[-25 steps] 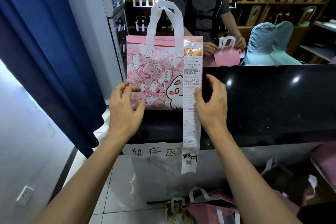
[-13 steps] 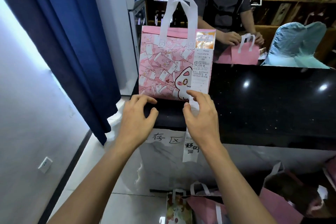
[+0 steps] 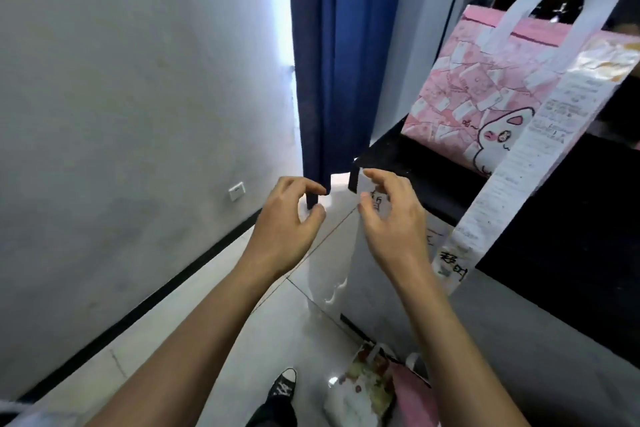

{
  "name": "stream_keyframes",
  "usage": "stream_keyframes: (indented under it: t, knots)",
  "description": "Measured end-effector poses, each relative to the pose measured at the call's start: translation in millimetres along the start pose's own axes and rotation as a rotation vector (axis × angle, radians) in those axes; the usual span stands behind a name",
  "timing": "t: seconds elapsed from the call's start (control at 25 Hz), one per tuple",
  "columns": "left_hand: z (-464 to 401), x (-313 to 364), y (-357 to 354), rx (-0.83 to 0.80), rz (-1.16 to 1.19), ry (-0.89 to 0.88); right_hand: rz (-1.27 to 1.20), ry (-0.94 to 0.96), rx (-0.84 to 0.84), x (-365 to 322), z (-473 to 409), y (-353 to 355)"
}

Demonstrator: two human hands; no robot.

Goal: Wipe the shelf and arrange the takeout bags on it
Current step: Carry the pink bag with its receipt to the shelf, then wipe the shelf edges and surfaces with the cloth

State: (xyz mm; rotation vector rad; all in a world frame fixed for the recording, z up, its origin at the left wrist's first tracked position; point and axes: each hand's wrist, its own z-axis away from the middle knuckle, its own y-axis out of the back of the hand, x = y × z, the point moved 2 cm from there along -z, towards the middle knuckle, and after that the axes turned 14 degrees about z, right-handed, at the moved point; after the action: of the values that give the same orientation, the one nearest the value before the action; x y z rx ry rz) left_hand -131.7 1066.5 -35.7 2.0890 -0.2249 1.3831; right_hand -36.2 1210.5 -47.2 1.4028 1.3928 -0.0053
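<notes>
A pink takeout bag [image 3: 485, 97] with a cartoon cat and white handles stands upright on the black shelf [image 3: 426, 166], at its left end. A long white receipt [image 3: 519, 170] hangs from the bag's front down past the shelf edge. My left hand [image 3: 287, 222] hovers in the air left of the shelf corner, fingers loosely curled and holding nothing. My right hand [image 3: 391, 218] hovers just below and in front of that corner, fingers also loosely curled and empty. Neither hand touches the bag.
A dark blue curtain [image 3: 332, 55] hangs behind the shelf corner, beside a white wall [image 3: 138, 97]. On the tiled floor below lie a printed bag [image 3: 367, 388] and a pink bag [image 3: 412, 399]. My black shoe [image 3: 280, 392] shows near the bottom. A handwritten paper label [image 3: 381, 204] hangs under the shelf.
Both hands have let go of the pink bag and drawn back off the shelf. The view has swung left and down, toward the wall and floor.
</notes>
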Motion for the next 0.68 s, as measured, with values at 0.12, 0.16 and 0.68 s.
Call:
stream_keyframes:
  t: [0.12,0.16,0.68]
  knots:
    - [39.1,-11.9,39.6,0.112,-0.055,0.083,-0.073,0.060,-0.141,-32.8,18.7,-30.7]
    - [51.7,-16.1,53.2,0.152,-0.068,0.109,-0.095,0.091,-0.182,-45.6,25.0,-41.1]
    - [246.4,-30.7,224.7,0.697,-0.215,0.440,-0.398,0.495,-0.648,-233.0,160.5,-148.0]
